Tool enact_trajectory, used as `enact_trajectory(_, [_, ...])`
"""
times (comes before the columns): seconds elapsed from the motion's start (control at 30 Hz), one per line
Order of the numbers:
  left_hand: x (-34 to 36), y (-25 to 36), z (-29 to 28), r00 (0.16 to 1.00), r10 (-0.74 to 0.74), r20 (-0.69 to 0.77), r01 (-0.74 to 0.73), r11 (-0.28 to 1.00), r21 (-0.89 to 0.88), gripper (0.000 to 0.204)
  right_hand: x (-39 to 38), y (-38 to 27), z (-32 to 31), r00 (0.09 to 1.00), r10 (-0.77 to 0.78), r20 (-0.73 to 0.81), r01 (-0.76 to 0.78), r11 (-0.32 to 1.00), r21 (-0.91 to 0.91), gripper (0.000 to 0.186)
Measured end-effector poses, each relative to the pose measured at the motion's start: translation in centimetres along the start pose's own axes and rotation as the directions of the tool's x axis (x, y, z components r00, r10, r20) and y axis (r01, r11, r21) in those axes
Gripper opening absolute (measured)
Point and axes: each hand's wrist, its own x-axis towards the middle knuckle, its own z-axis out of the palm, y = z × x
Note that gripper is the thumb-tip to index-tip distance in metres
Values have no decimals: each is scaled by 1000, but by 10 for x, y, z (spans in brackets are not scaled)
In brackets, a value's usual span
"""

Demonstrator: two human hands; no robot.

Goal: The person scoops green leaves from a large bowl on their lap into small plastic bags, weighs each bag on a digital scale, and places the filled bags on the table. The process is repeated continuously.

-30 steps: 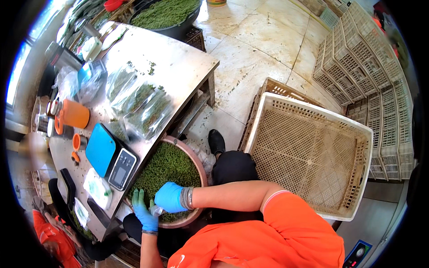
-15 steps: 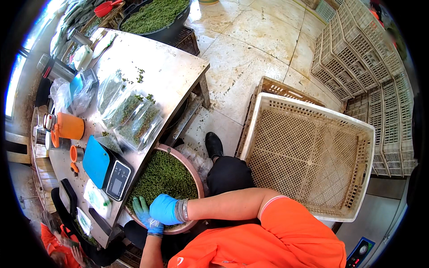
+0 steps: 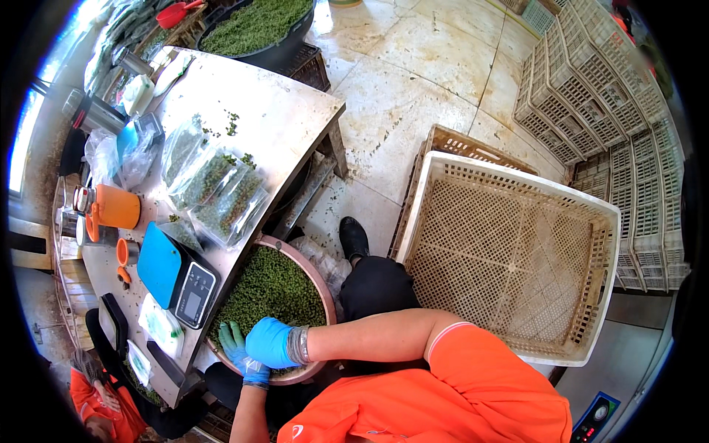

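Tub (image 3: 321, 283) of green berries (image 3: 273, 284): my left hand (image 3: 238, 348), seven o'clock, fingers extended; right hand (image 3: 272, 343), six. Can't tell either's grip. Best work low.

Blue gloves (image 3: 272, 343) cover the hands (image 3: 242, 356); the shirt (image 3: 473, 376) is orange, white-trimmed.

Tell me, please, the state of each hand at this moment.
Left hand: open, fingers extended at the pink tub.
Right hand: cannot be told; its fingers are hidden from view.
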Motion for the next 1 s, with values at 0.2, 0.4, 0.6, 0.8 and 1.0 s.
enact_trajectory(0.2, [2, 1, -3, 999, 42, -31, -42, 999, -16, 66, -4, -5, -5, 997, 31, -72, -32, 999, -7, 19])
enact_trajectory(0.4, [1, -3, 5, 998, -58, -36, 52, 986, -156, 64, -5, -3, -12, 994, 16, -109, -13, 999, 33, 21])
enact_trajectory(0.6, [-1, -8, 7, 997, 6, 77, -16, 991, 134, 60, 0, -6, 2, 965, 218, -145, -205, 973, 102, 23])
enact_trajectory(0.8, [5, 3, 1, 991, -85, 103, 92, 994, -64, 60, -2, 3, -14, 995, 73, -67, -70, 997, 45, 21])
enact_trajectory(1.0, [-27, -46, 46, 978, -179, 108, 197, 962, -189, 58, 2, 6, -41, 999, 24, 44, -31, 989, 148, 19])
